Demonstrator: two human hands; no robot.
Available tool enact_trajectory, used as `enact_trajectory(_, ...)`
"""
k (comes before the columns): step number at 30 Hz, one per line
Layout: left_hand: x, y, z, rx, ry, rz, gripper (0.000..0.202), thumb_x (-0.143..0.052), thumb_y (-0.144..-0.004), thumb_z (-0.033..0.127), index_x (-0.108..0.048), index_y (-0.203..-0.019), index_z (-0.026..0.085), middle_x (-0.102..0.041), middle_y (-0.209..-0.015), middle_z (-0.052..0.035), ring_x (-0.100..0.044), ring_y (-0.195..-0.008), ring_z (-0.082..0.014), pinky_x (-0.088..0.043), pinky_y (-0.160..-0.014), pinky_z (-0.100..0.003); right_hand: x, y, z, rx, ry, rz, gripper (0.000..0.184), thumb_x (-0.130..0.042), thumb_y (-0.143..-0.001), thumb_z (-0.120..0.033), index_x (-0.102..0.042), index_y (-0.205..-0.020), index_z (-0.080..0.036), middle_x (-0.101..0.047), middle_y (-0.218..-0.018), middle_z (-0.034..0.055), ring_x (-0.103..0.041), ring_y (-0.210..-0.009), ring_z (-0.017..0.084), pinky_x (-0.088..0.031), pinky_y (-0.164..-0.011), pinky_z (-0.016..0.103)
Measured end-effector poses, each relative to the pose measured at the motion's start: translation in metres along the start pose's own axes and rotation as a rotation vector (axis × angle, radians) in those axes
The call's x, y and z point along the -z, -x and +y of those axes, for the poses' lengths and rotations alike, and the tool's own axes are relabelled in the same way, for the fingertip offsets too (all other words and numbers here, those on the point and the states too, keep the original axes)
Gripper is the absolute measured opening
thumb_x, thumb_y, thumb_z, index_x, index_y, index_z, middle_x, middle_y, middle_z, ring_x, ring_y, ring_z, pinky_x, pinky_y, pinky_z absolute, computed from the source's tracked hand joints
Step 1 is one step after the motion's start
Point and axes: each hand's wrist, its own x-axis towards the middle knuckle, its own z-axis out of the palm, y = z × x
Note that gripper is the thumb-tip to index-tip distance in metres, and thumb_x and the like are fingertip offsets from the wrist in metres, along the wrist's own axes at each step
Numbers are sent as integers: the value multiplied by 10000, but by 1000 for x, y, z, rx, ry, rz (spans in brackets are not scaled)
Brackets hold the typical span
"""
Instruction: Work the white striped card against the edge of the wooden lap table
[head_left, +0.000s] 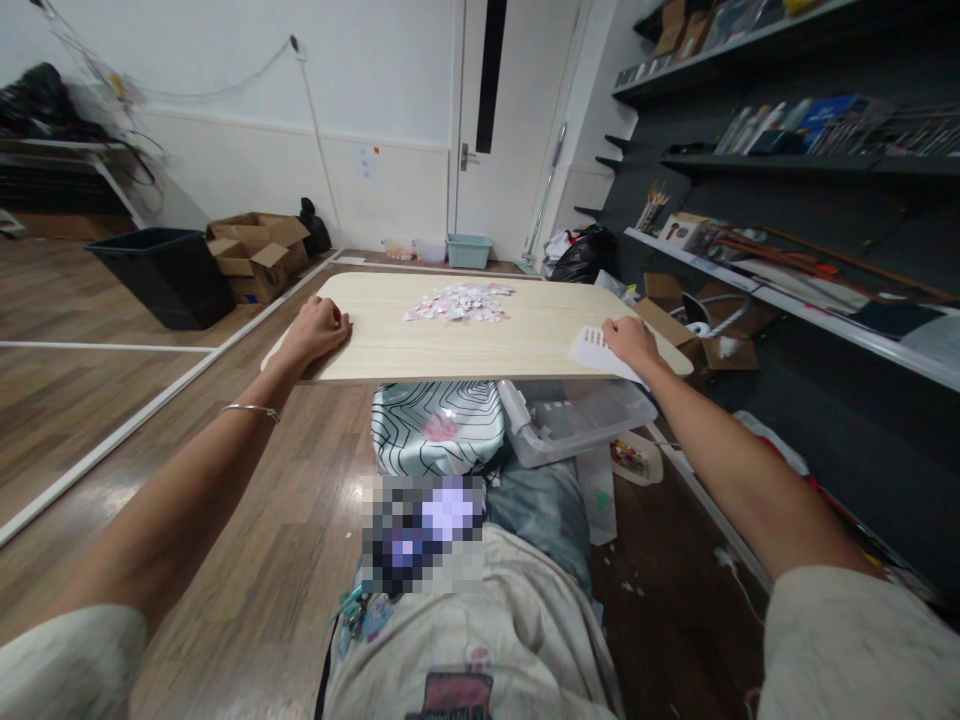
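Note:
A low light-wood table (420,350) stands in front of me. My left hand (319,328) rests on its near left edge with the fingers curled into a loose fist; nothing shows in it. My right hand (630,338) lies on the near right corner, fingers pressed down on a white perforated plastic piece (592,350) that overhangs the edge. A pile of small pink and white pieces (461,302) lies in the middle of the tabletop, beyond both hands.
Under the table sit a patterned cushion (439,425) and a clear plastic bin (574,420). A black bin (169,272) and cardboard boxes (259,255) stand at the left. Dark shelves (787,170) line the right wall. A white door (517,120) is behind.

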Motion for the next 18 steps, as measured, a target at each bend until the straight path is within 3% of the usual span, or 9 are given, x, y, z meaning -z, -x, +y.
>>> enact_trajectory(4,-1,0,0,34,43,20,417,-551,-1104,471,-815,-1264,191,-816,-1352,-262,-742,-1364,-404,-604,-1332,-503,0,0,-1,-30,-7,-3,592,-485,-1357,-327,-945,-1567,-20,-873,-1561,392,-870,-1503,409,-607,-1105,365)
enact_trajectory(10,-8,-12,-12,27,64,14,300,-608,-1084,424,-812,-1174,222,-817,-1250,-222,-753,-1382,-420,-611,-1322,-496,-1,2,-7,-90,-29,0,596,-482,-1335,-324,-926,-1585,-15,-861,-1600,383,-850,-1542,436,-632,-1160,401)
enact_trajectory(13,-12,-16,-15,21,85,41,294,-671,-1038,401,-835,-1197,216,-818,-1245,-209,-772,-1377,-437,-631,-1313,-529,-4,0,-9,-129,-58,20,563,-547,-1318,-370,-934,-1583,-58,-882,-1577,351,-856,-1532,439,-652,-1203,427)
enact_trajectory(18,-17,-15,-14,21,85,82,378,-707,-1009,352,-859,-1311,182,-805,-1378,-240,-793,-1395,-453,-637,-1309,-556,-6,-4,-9,-141,-80,26,576,-543,-1303,-366,-917,-1598,-42,-870,-1572,377,-843,-1549,477,-653,-1239,476)
